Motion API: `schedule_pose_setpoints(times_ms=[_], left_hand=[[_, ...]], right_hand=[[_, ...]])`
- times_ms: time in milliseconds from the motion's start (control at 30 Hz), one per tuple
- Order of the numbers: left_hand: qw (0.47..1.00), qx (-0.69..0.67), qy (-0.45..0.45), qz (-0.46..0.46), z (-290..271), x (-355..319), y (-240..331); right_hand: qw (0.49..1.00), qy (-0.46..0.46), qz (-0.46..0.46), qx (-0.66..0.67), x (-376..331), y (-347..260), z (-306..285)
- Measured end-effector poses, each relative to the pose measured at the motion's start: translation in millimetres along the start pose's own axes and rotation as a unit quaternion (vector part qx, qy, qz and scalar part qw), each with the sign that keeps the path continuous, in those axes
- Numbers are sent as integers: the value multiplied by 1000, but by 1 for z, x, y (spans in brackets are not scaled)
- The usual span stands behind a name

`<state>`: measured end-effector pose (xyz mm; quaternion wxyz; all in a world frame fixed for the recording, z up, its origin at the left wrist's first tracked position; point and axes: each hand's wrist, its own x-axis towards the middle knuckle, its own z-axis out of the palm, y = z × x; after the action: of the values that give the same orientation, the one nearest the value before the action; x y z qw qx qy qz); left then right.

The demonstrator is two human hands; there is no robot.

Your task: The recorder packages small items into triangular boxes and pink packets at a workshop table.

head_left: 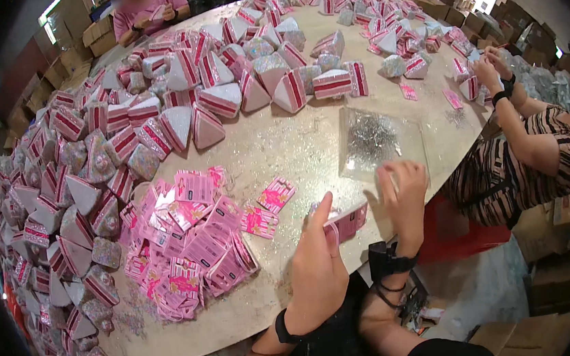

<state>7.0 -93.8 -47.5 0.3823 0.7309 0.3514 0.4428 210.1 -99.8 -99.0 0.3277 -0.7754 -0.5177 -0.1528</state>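
- A small pink striped box [345, 223] sits low in the frame's centre, at the counter [282, 151] edge.
- The left hand [317, 264] has its grip clamped on the box.
- The right hand [405, 197] touches its right end, fingers apart.
- A heap of pink tags [188, 245] lies to the left; a clear glitter bag [374, 142] lies just above.

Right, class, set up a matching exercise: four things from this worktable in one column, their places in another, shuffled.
Things:
1. pile of pink tags
2. clear bag of glitter
3. pink tag
4. wedge boxes

Places:
A. between left hand and right hand
B. heaped along the table's far and left sides
C. beyond the right hand
D. left of the hands

Pairs: 1-D, 2-C, 3-A, 4-B
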Motion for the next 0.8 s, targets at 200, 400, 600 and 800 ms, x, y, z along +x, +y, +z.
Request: schedule_pose_setpoints(times_ms=[200,400,600,800], left_hand=[[996,2,-74,-45,-2,-2,-2],[998,-55,-41,-1,1,-1,-4],[996,-77,4,36,8,2,-6],[999,-49,-21,10,3,3,-1]], right_hand=[[979,-51,154,121,-1,-18,-10],[996,-50,68,30,-13,-7,-10],[969,-105,180,135,-9,-10,-10],[974,-67,185,113,-8,-21,-11]])
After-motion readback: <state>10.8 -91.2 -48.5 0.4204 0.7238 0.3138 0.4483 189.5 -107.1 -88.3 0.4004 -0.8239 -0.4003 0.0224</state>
